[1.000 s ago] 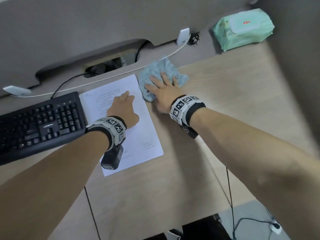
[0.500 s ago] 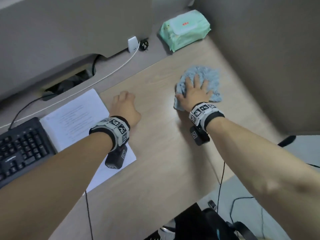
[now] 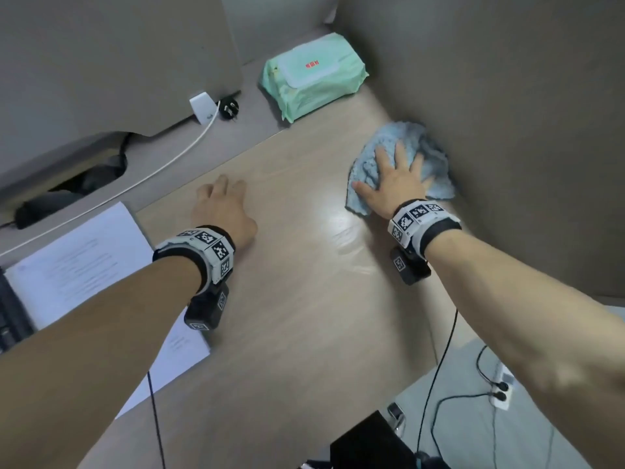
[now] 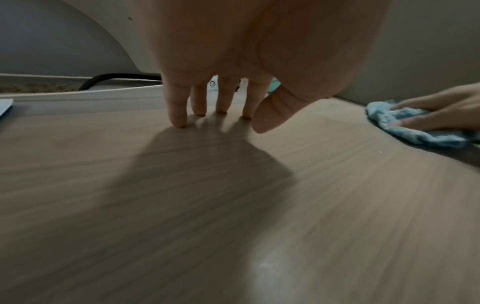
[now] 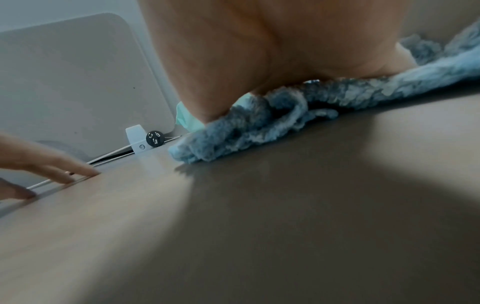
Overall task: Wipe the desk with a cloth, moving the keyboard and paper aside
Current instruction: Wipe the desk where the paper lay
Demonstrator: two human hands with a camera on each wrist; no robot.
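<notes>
A fluffy light-blue cloth [image 3: 429, 157] lies bunched on the wooden desk [image 3: 304, 299] at the far right, against the grey side panel. My right hand [image 3: 394, 177] presses flat on it with fingers spread; the right wrist view shows the palm bearing down on the cloth [image 5: 272, 115]. My left hand [image 3: 221, 206] rests on the bare desk near the middle, fingertips [image 4: 179, 121] touching the wood, holding nothing. The white printed paper [image 3: 77, 265] lies at the left under my left forearm. A sliver of the black keyboard [image 3: 10, 316] shows at the left edge.
A green pack of wet wipes [image 3: 314, 76] sits at the back. A white cable [image 3: 162, 164] runs along the grey rear strip to a white adapter [image 3: 203, 106] beside a black plug [image 3: 230, 108]. Cables and a power strip [image 3: 500, 387] lie on the floor beyond the desk's front edge.
My right hand has slid the cloth to the right, from beside the paper to the side panel. My left hand has come off the paper onto the bare wood. The view has swung right.
</notes>
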